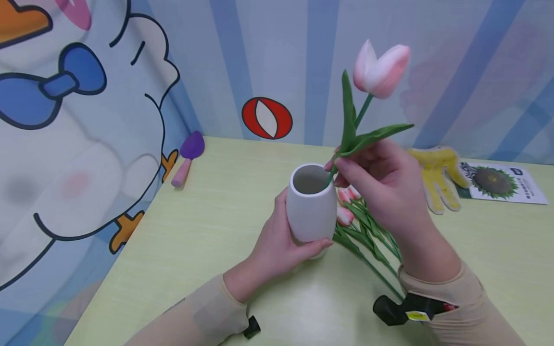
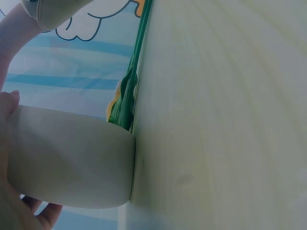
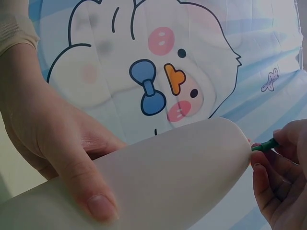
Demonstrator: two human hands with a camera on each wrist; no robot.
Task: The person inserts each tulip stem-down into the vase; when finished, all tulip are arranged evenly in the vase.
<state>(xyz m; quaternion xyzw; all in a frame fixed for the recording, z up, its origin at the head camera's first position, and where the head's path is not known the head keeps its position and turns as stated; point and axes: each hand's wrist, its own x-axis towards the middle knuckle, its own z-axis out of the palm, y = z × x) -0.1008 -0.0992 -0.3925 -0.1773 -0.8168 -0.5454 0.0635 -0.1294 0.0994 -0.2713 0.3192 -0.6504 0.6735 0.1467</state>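
Observation:
A white vase (image 1: 311, 216) stands on the table, and my left hand (image 1: 283, 235) grips it round the side, thumb across its front. Above its mouth my right hand (image 1: 385, 182) pinches the green stem of a pink and white tulip (image 1: 381, 69). The stem's lower end dips inside the rim at the right; its tip is hidden. In the right wrist view the stem (image 3: 265, 145) enters the vase (image 3: 168, 167) between thumb and fingers. More pink tulips (image 1: 345, 215) lie on the table behind the vase, partly covered by my right arm.
A small purple shovel (image 1: 188, 156) with a pink handle lies at the back left. Toward the back right are a yellow glove (image 1: 439, 175) and a card with a sunflower picture (image 1: 502, 182). A printed cloth wall (image 1: 277, 62) borders the pale table (image 1: 195, 230).

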